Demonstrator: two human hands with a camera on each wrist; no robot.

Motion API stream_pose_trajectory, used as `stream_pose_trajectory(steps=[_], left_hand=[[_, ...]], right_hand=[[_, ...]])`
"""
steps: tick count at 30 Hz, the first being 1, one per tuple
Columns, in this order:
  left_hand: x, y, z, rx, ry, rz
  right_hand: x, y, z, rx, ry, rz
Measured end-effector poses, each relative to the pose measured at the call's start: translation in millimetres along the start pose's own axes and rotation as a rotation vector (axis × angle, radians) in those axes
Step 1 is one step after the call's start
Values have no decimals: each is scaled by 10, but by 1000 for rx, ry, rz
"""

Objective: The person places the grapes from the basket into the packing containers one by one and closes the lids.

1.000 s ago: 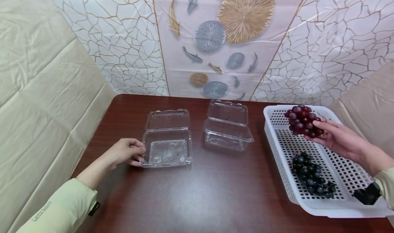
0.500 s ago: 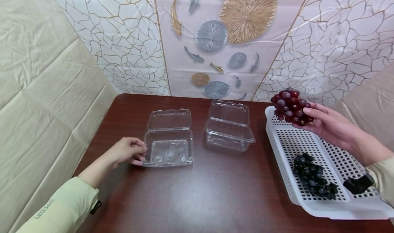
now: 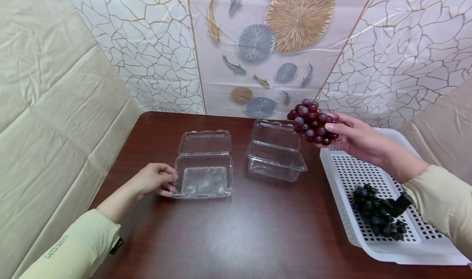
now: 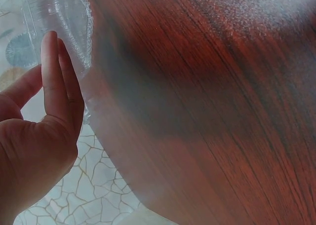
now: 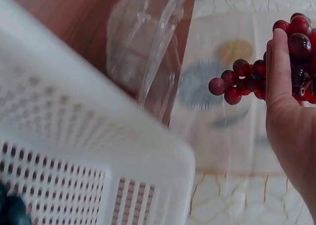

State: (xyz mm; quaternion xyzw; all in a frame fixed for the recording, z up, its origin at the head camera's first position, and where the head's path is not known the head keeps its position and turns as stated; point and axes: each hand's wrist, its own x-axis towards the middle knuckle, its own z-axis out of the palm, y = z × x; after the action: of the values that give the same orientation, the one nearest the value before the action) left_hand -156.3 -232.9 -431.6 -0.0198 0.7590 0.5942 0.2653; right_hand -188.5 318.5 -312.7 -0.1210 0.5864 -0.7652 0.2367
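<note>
My right hand [image 3: 354,135] holds a bunch of red grapes [image 3: 311,121] in the air, thumb on the near side. It overlaps the right clamshell box [image 3: 274,164] and the basket's far left corner in the head view. In the right wrist view several grapes [image 5: 242,79] stick out past the fingers. My left hand [image 3: 156,180] grips the left side of another clear plastic clamshell box [image 3: 204,195], fingertips at its rim. Both boxes stand with lids up and nothing inside. In the left wrist view the fingers [image 4: 54,82] reach along the box's edge.
A white perforated basket [image 3: 337,201] stands at the right of the dark wooden table [image 3: 258,230], with a bunch of black grapes [image 3: 376,213] in it. A patterned cloth [image 3: 254,78] hangs behind the table, and a beige cloth [image 3: 59,119] at the left.
My right hand has carried the red grapes leftward from over the basket, out past its left edge toward the right clamshell box. The left hand stays at the left box.
</note>
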Motion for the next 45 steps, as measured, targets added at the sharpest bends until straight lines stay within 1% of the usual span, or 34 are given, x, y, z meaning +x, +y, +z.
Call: stream_pose_trajectory(steps=[6,13,16,30,38,40,45], left_hand=[[-13,7,-2,3,1,0],[-2,-4,1,1,5,-1],[8,-4,3,4,6,2],[27,27,-4,14,5,1],[32,38,-2,11,1,3],[32,37,-3,8,1,3],[40,39,0,5,1,3]], right_hand=[[249,41,297,-77,24,55],[476,113,554,-178,5,103],[548,159,637,-199,-7,116],[857,474,1045,-181,-137,183],[988,645,1252,-258,-203,228],[1023,688,1298,-264,-226,244],[1101,796,1386,-278,-252,294]])
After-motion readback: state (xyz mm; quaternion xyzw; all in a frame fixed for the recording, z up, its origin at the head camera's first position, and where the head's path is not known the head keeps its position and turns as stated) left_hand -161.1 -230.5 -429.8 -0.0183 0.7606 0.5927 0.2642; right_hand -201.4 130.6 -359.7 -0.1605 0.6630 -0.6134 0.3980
